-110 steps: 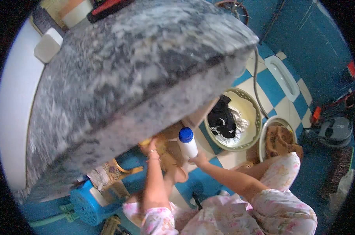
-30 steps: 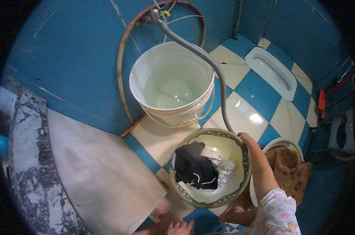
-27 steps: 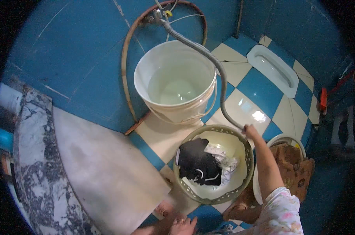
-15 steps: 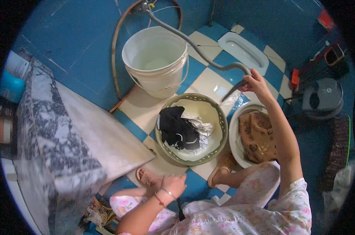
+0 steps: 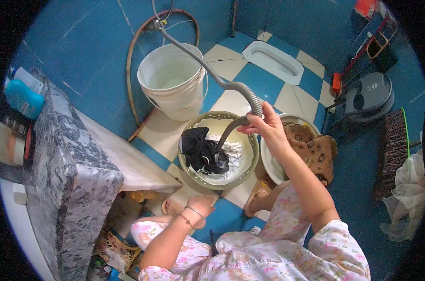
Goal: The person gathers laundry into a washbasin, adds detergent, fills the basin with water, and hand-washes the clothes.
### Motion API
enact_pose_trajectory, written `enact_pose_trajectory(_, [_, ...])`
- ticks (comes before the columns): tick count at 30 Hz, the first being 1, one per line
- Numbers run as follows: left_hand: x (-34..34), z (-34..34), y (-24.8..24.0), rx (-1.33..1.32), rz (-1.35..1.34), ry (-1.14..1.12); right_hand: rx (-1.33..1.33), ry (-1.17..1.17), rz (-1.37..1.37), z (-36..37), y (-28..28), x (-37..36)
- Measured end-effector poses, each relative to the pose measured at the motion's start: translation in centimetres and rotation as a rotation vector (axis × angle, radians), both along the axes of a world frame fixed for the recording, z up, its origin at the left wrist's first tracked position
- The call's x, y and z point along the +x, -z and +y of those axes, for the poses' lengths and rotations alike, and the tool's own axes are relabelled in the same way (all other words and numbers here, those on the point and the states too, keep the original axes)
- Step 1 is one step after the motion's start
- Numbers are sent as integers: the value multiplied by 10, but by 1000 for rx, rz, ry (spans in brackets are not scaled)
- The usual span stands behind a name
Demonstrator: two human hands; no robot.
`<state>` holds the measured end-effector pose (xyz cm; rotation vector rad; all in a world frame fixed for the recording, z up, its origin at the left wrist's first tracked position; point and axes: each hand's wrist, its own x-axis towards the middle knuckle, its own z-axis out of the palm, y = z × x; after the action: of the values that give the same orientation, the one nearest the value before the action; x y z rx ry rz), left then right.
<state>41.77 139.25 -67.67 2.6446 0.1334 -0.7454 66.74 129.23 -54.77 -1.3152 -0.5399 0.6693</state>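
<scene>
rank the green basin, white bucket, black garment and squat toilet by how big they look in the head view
1. Green basin
2. White bucket, somewhat smaller
3. Black garment and squat toilet, left unranked: they look much alike, and the toilet lies farther from the camera

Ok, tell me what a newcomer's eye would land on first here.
Probably the grey hose near the center, gripped in the right hand, its end pointing down over the black cloth in the green-rimmed basin. Next, the white bucket of water, beyond that basin and a little to its left. Then the patterned brown cloth draped over the white basin on the right.
</scene>
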Motion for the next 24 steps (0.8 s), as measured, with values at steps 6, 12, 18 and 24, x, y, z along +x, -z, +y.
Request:
enact_pose_trajectory(6, [4, 0, 10, 44, 99, 8, 86, 27, -10, 7, 4, 4])
enact_pose_trajectory(12, [8, -1, 5, -21, 33, -4, -60, 116, -109, -1, -3, 6])
enact_pose_trajectory(18, [15, -3, 3, 19, 205, 47, -107, 80, -51, -10, -9, 8])
enact_pose_trajectory(24, [14, -3, 0, 20, 92, 31, -63, 96, -133, -3, -7, 4])
